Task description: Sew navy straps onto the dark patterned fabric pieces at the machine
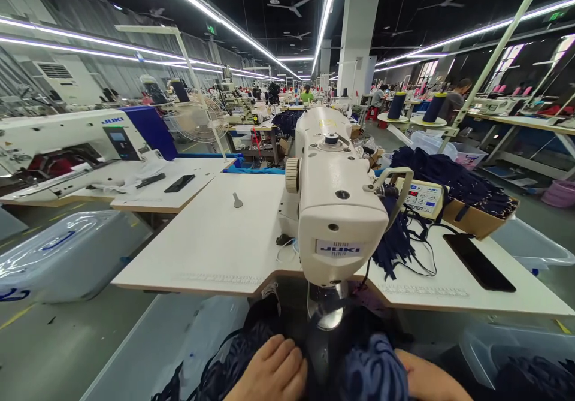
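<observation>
At the bottom middle, my left hand (274, 370) is closed, knuckles up and fingers curled together against dark fabric. Whatever lies inside the fingers is hidden. Dark navy fabric strips (231, 359) lie in a loose heap beside it. My right hand (424, 374) is against a bundle of navy fabric (375, 368), which covers its fingers. Both hands are below the head of a white JUKI sewing machine (339, 227). Dark cloth also lies around the machine's shiny lower arm (330, 319).
The white table (215, 233) holds a small grey metal piece (237, 200), a black phone (478, 263), a control box (420, 199) and navy strips (393, 239). A cardboard box (483, 221) of navy pieces stands right. Clear plastic bins (76, 257) flank the table. Thread cones (397, 106) stand behind.
</observation>
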`<state>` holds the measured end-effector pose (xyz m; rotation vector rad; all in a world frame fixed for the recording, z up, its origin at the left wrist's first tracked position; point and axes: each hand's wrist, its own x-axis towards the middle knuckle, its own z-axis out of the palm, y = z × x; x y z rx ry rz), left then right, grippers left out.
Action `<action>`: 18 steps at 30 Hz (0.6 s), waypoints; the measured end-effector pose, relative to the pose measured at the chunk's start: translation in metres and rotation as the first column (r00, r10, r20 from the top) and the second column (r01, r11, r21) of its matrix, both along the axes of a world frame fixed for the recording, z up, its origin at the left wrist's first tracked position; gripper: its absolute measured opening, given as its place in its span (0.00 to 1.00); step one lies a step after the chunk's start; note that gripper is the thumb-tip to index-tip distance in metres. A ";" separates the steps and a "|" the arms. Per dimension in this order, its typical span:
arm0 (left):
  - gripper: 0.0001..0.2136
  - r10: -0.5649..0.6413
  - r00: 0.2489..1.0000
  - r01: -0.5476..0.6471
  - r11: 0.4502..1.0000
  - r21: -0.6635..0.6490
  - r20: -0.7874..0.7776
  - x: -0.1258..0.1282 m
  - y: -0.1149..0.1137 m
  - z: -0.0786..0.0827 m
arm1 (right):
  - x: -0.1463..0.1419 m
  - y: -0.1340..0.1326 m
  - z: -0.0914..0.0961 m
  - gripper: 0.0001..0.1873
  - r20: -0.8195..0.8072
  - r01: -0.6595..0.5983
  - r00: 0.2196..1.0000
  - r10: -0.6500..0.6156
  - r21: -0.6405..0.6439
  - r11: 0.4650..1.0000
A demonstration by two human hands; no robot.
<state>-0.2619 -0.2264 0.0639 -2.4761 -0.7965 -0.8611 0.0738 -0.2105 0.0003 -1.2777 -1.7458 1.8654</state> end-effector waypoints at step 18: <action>0.10 0.172 0.983 -0.183 0.816 -0.548 -0.071 0.050 0.000 -0.010 | -0.104 -0.003 0.058 0.26 -0.051 0.387 0.912 -0.407 0.432 0.815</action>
